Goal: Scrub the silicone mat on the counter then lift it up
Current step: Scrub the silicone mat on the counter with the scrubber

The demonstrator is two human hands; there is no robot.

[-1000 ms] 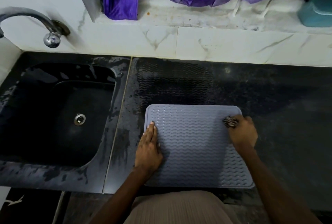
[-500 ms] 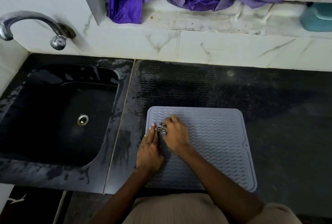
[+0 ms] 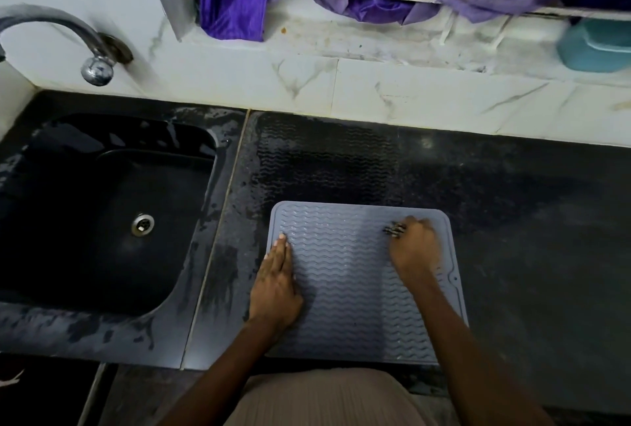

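Observation:
A grey silicone mat with a wavy ribbed surface lies flat on the black counter, near its front edge. My left hand presses flat on the mat's left edge, fingers straight and together. My right hand is curled round a small dark metal scrubber and holds it against the mat near its far right corner. Most of the scrubber is hidden inside my fingers.
A black sink with a steel drain lies to the left, under a curved steel tap. A wet wavy print marks the counter behind the mat. Purple cloth and a teal container sit on the white ledge.
My right hand has swept the scrubber from the mat's left side, beside my left hand, back across to the far right. My left hand has stayed pressed on the left edge.

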